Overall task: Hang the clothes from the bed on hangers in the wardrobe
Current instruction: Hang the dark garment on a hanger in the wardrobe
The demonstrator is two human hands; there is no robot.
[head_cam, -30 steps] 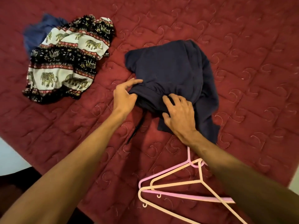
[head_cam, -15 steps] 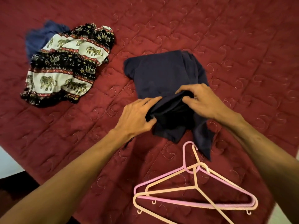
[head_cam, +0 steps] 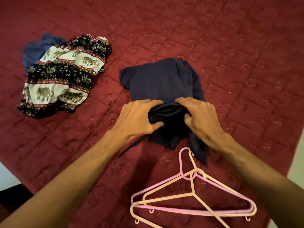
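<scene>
A dark navy garment [head_cam: 158, 81] lies bunched in the middle of the red quilted bed [head_cam: 230, 46]. My left hand [head_cam: 138, 119] grips its near edge from the left, fingers curled into the cloth. My right hand [head_cam: 202, 117] grips the same gathered edge from the right. A dark drawstring trails from under my left wrist. A pink hanger [head_cam: 184, 209] and a cream hanger [head_cam: 166, 197] lie overlapped on the bed just in front of the garment. An elephant-print garment [head_cam: 64, 76] lies crumpled at the left, over a blue cloth [head_cam: 36, 50].
The bed's edge runs diagonally at lower left, with pale floor [head_cam: 6, 178] beyond it. A pale strip of floor [head_cam: 297, 155] shows at the right edge too. The wardrobe is not in view.
Both hands have drawn closer together on the navy garment's near edge, bunching it more tightly. The view has shifted slightly, so the hangers show more fully.
</scene>
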